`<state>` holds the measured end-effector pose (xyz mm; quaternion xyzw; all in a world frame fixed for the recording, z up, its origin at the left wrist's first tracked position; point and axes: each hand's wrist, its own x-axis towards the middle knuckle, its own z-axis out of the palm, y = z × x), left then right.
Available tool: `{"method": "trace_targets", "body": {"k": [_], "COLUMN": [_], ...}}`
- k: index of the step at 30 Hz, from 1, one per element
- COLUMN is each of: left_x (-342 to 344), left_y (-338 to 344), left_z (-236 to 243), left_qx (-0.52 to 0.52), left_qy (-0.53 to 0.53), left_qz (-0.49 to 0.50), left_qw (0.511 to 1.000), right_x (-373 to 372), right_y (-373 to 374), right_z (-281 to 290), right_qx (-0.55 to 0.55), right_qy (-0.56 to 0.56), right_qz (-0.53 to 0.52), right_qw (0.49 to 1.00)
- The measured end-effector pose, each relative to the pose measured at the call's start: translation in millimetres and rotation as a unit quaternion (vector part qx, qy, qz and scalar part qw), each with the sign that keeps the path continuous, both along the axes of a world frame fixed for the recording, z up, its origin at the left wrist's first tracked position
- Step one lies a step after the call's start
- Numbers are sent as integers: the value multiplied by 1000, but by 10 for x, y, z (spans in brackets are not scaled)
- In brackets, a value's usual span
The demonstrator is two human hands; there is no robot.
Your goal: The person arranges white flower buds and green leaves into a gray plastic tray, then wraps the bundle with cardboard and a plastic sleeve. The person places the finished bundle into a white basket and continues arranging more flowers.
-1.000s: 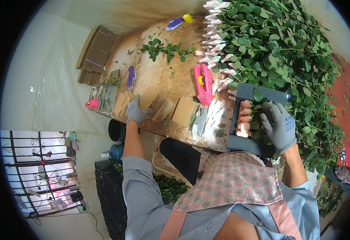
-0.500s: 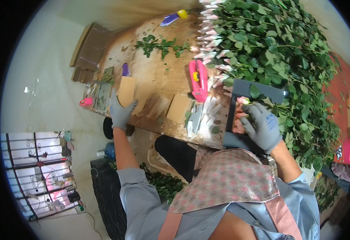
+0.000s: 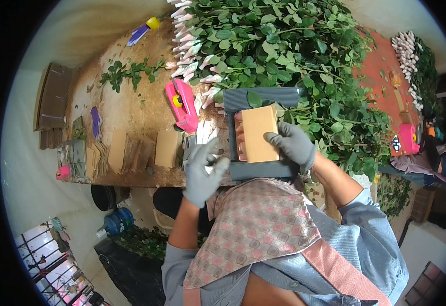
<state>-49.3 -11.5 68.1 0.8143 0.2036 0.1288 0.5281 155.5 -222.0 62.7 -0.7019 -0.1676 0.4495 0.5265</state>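
My right hand [image 3: 297,146], in a grey glove, grips the right edge of a tan cardboard piece [image 3: 259,135], its thumb on top. The cardboard lies over pinkish rose heads [image 3: 240,136] in a dark ribbed box-like frame [image 3: 261,94]; only the blooms' left side shows, with a loose leaf above. My left hand [image 3: 202,171], gloved too, hovers left of the frame with fingers loosely bent and apart, nothing visible in them. Behind its fingers are white paper strips [image 3: 206,131]. A pink tape dispenser [image 3: 183,104] stands just beyond them.
Leafy rose stems [image 3: 284,46] with white-wrapped heads [image 3: 186,38] pile up at the back. More cardboard pieces [image 3: 168,148] stand along the table's left front. A purple glove [image 3: 139,34] lies far back. Another person [image 3: 427,160] is at the right beside a red table [image 3: 376,66].
My left hand has come right from the cardboard stack to beside the frame. A cardboard piece now covers the roses, held by my right hand. The view has swung right.
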Motion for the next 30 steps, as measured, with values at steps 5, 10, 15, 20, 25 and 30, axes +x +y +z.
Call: {"method": "trace_targets", "body": {"k": [5,10,15,20,25,30], "left_x": [308,632,778,765,759,764], "left_y": [245,191,65,63,77,33], "left_z": [137,-47,-223,-319,-390,-301], "left_qx": [103,221,284,283,315,268], "left_qy": [24,0,74,99,93,91], "left_qz": [-44,-172,-261,-267,-260,-260], "left_qw": [993,960,920,916,908,923], "right_x": [51,41,144,-7,-154,-100], "right_y": [128,232,234,313,344,312], "right_z": [-126,-86,-205,18,-57,-197], "right_qx": [-123,-216,-227,-271,-116,-133], "right_qy": [1,-192,-256,-439,-643,-604], "right_qz": [-23,95,136,148,149,185], "right_qw": [992,953,930,844,742,764]}}
